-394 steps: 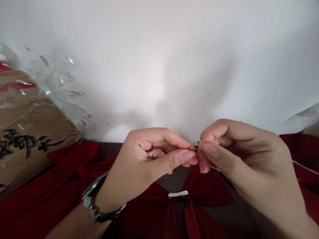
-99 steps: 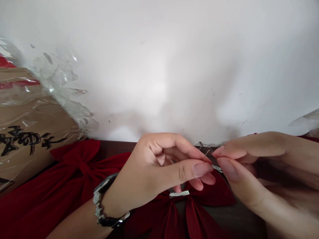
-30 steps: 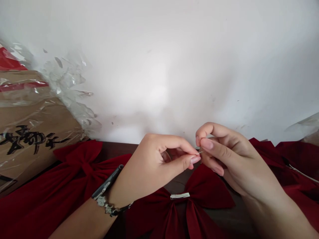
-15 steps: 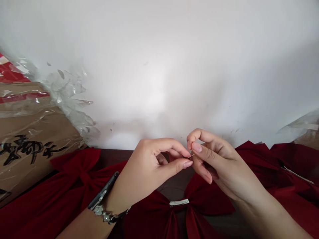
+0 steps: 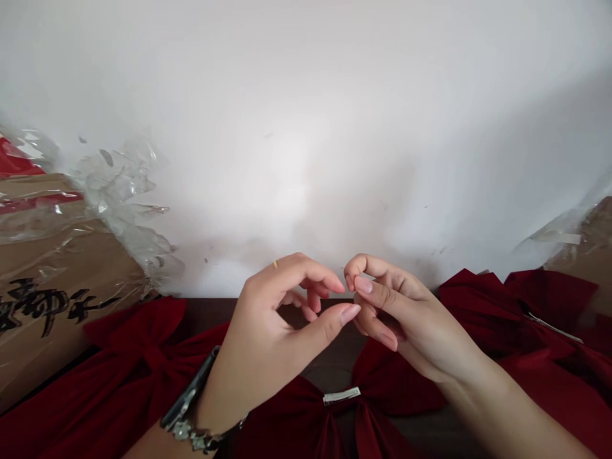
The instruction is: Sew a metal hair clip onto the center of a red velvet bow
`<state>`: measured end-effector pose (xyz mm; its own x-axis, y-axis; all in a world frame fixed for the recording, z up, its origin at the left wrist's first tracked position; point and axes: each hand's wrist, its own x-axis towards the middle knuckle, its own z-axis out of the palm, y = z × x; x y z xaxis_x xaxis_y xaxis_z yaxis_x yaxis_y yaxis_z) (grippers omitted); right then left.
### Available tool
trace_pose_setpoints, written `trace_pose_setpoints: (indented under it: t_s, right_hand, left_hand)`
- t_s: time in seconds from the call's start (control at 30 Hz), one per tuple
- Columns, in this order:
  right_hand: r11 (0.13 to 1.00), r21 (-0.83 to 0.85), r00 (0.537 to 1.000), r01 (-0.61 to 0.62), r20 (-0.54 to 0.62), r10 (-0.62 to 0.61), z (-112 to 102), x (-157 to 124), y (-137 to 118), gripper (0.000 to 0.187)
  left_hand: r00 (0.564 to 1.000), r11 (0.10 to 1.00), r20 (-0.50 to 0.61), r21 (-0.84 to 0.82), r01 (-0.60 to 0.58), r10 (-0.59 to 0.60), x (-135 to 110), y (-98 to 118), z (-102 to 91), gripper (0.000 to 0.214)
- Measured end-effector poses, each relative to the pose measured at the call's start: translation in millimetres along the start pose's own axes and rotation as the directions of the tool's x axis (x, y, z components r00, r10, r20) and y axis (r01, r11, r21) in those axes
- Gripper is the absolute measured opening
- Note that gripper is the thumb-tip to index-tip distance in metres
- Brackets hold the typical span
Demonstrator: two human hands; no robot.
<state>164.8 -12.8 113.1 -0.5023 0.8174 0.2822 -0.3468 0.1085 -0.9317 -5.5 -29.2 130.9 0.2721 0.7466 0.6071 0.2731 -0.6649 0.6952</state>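
Note:
My left hand (image 5: pixel 282 319) is open, thumb and index finger apart, its thumb tip close to my right fingertips. My right hand (image 5: pixel 401 306) pinches thumb against index finger; whatever is between them is too small or hidden to name. Below both hands lies a dark red fabric bow (image 5: pixel 392 382). A flat silver hair clip (image 5: pixel 341 396) sits across its centre. On my left wrist are a dark band (image 5: pixel 191 389) and a bracelet with flower-shaped pieces (image 5: pixel 189 433).
Another red bow (image 5: pixel 153 347) lies at the left. More red bows (image 5: pixel 482 299) are piled at the right, one with a silver clip (image 5: pixel 554 326). A cardboard box (image 5: pixel 57 268) wrapped in clear plastic (image 5: pixel 127 178) stands at left. Behind the dark tabletop (image 5: pixel 210 312) rises a white wall (image 5: pixel 296 127).
My left thumb and index finger have parted from their pinch on a thin, needle-like thing, which no longer shows. My right fingers stay pinched. The view has shifted slightly.

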Motion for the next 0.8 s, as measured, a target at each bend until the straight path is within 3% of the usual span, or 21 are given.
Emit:
trace_pose_setpoints:
  t_s: [0.1,0.23,0.43,0.6,0.8]
  right_hand:
    - [1.0,0.001,0.999,0.0,-0.053,0.0,2,-1,2,0.024]
    - [0.999,-0.01,0.995,0.048,-0.089,-0.049,4,-3,3,0.024]
    - [0.993,-0.061,0.99,0.098,-0.093,-0.104,7,-5,5,0.022]
    - [0.989,-0.075,0.988,0.125,-0.084,-0.132,9,-6,7,0.021]
    - [0.992,-0.067,0.991,0.105,-0.075,-0.11,7,-5,9,0.019]
  left_hand:
    - [0.992,0.991,-0.086,0.107,-0.084,0.093,-5,3,6.1,0.014]
    - [0.993,0.985,-0.099,0.167,-0.046,0.063,-7,2,13.6,0.02]
    - [0.997,0.997,-0.035,-0.022,0.074,-0.074,-3,-5,15.9,0.018]
    - [0.975,0.944,0.06,-0.244,0.221,-0.213,0,-9,17.0,0.02]
    - [0.959,0.888,0.129,-0.362,0.284,-0.254,0,-17,21.5,0.022]
